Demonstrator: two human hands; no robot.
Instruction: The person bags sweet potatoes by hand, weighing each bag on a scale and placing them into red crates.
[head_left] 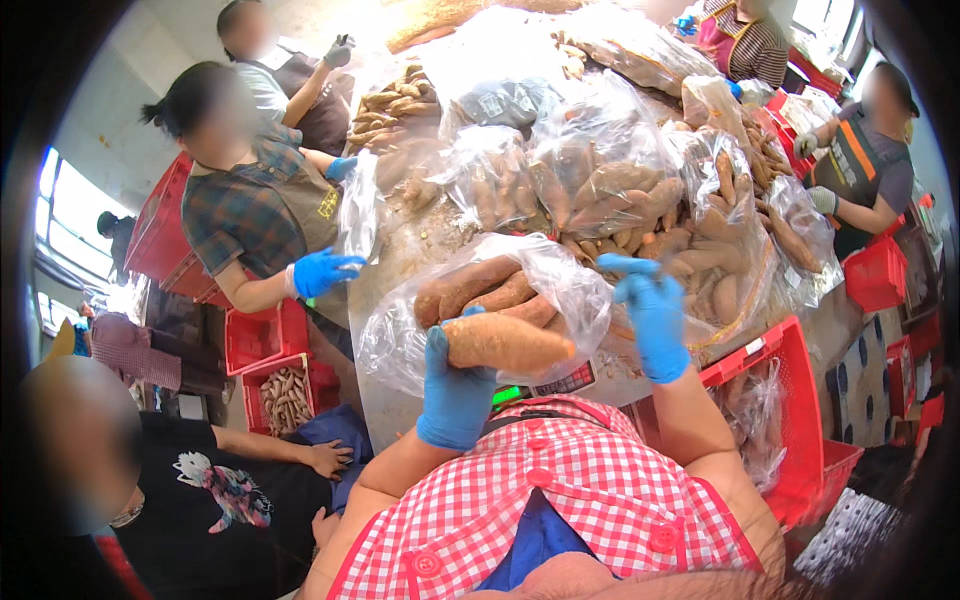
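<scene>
My left hand (pixel 450 395), in a blue glove, is closed on a large tan sweet potato (pixel 510 342), held over the near edge of an open clear plastic bag (pixel 395 335) with several darker sweet potatoes (pixel 495 285) inside. My right hand (pixel 648 315), also blue-gloved, is raised just right of that bag, fingers apart and partly bent, holding nothing. A scale with a lit green display (pixel 508 394) shows partly beneath the bag.
Bags of sweet potatoes (pixel 605 180) and loose piles (pixel 395 105) cover much of the table (pixel 375 410). Co-workers (pixel 250 205) stand around it, one (pixel 240 465) close at my lower left. Red crates stand at right (pixel 810 410) and left (pixel 250 335).
</scene>
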